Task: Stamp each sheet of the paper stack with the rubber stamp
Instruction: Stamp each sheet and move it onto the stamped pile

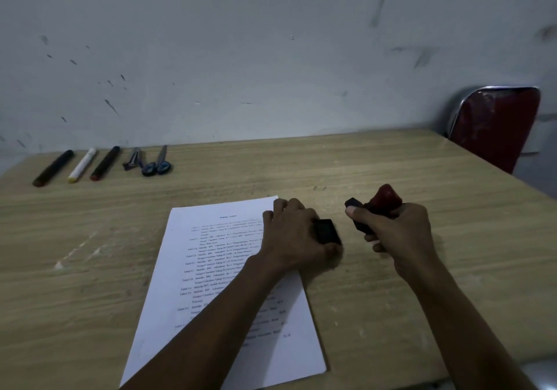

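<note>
Two hands busy: right hand [394, 236] grips rubber stamp [373, 211] tilted, handle up-right; left hand [294, 237] holds black ink pad [327, 232].

The tabletop [391, 160] is finished in pale tan with a streaked wood-grain pattern. The top sheet of the paper stack [168, 314] is white and printed with rows of black text. The stamp [378, 205] is made up of a dark red handle and a black base. The small pad [327, 233] is black. Three markers are coloured black [53, 168], white with a yellow tip [82, 165], and black with a red tip [105, 163]. The scissors [156, 163] are fitted with blue handles. The chair back [494, 127] is dark red within a chrome frame. The wall [241, 43] is pale grey, flecked with dark marks.
</note>
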Demonstrator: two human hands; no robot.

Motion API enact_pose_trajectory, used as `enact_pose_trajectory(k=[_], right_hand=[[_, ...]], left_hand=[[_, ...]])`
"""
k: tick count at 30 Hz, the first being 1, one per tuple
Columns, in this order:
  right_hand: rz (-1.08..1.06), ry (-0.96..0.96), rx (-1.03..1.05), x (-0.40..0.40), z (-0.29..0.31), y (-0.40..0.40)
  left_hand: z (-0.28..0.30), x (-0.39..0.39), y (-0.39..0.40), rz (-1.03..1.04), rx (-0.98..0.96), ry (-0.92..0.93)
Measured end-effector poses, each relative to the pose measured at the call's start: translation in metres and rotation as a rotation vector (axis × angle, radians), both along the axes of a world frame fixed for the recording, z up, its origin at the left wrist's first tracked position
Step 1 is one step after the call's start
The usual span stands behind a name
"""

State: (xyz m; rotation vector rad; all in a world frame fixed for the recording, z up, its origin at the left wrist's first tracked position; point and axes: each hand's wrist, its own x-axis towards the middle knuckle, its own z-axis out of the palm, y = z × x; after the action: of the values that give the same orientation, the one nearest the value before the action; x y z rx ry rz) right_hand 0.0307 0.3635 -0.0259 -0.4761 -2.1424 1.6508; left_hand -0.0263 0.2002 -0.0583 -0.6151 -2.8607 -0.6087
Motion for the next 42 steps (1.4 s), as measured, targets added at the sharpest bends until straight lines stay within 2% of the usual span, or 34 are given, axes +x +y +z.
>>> enact_pose_trajectory(k=[5,10,12,15,17,19,27,34,37,42], right_hand=[[0.037,0.019,-0.019,0.001,-0.001,-0.005],[0.075,0.027,-0.090,0.002,0.003,-0.010],[0.098,0.015,-0.146,0.003,0.005,-0.013],[0.150,0.015,-0.213,0.004,0.009,-0.019],[0.195,0.028,-0.241,0.005,0.010,-0.025],[0.236,0.037,-0.235,0.007,0.011,-0.033],[0.311,0.018,-0.132,0.004,0.020,-0.061],[0.325,0.190,0.138,-0.001,0.023,-0.085],[0.322,0.245,0.245,-0.003,0.022,-0.098],[0.291,0.265,0.364,-0.003,0.007,-0.106]], left_hand=[[0.002,-0.001,0.003,0.001,-0.049,0.034],[0.007,0.004,0.000,-0.004,-0.055,-0.046],[0.014,0.008,-0.002,-0.058,0.077,-0.085],[0.028,0.017,-0.006,-0.160,0.399,-0.114],[0.036,0.020,-0.009,-0.196,0.496,-0.059],[0.041,0.021,-0.014,-0.207,0.512,0.008],[0.046,0.029,-0.046,-0.154,0.532,0.150],[0.054,0.040,-0.077,-0.134,0.564,0.137],[0.052,0.043,-0.088,-0.132,0.552,0.098],[0.040,0.043,-0.116,-0.098,0.442,-0.072]])
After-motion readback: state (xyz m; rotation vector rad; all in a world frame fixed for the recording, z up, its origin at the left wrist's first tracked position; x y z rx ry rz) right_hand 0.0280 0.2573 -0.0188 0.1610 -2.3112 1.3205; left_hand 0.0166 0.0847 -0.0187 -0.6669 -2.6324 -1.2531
